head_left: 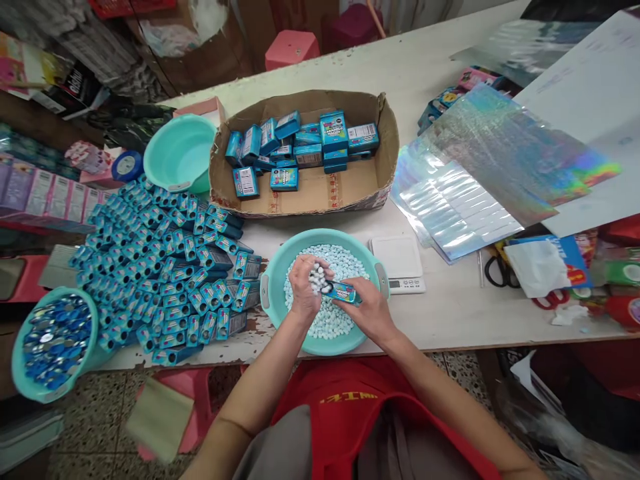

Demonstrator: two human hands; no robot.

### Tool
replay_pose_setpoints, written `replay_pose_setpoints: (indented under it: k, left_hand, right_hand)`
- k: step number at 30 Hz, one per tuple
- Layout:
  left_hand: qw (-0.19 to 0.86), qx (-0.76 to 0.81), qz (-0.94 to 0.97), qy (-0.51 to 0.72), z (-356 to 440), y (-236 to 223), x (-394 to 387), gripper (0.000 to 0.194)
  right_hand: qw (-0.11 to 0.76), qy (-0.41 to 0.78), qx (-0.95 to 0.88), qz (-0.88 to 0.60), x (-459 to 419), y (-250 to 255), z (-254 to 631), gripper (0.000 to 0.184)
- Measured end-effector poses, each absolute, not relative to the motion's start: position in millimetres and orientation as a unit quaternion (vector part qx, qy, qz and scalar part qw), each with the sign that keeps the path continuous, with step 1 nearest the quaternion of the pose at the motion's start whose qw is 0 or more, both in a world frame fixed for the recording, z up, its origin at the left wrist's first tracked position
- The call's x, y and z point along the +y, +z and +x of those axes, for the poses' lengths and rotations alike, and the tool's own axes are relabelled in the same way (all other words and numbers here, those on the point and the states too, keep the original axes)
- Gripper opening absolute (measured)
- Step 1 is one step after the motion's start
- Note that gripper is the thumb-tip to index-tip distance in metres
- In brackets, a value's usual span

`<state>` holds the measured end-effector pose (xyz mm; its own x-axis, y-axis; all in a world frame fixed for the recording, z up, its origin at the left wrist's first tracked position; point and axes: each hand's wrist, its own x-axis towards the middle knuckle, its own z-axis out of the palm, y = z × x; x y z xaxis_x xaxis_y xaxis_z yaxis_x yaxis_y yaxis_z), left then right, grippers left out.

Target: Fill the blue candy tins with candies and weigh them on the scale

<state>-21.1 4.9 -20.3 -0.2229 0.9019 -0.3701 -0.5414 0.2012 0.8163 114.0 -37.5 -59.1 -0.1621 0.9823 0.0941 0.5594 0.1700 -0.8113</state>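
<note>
We see the small blue box [344,292] above the round turquoise basin [333,347], which stands on the worktop [450,313] near its front edge. The box lies on its side, a printed face upward. Its long axis runs roughly from left to right, across the person's view; one end points left at the pellets in the other palm, the opposite end runs back into the right hand [371,308]. That grip is closed only to the box's width, grasping it between thumb and fingers.

The left hand [305,287] is half curled, its grip cupped around a heap of white pellets [317,277] that meets the box's left end; we cannot tell whether any are inside the box. More pellets fill the basin below both hands. We find a weighing scale [397,259] just beside the basin's right handle.
</note>
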Motion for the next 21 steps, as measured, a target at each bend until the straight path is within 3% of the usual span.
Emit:
replay_pose_setpoints:
  k: [11,16,21]
  left_hand:
    - [0.550,0.535,0.187,0.614,-19,-30,14,0.048]
    - [0.598,0.509,0.153,0.599,-28,-26,19,0.050]
    - [0.554,0.525,0.195,0.616,-21,-25,19,0.049]
  right_hand:
    - [0.319,0.334,-0.685,-0.564,-32,-54,107,0.027]
    - [0.358,0.389,-0.643,-0.555,-28,-61,112,0.030]
    - [0.356,0.397,-0.655,-0.536,-24,-64,108,0.029]
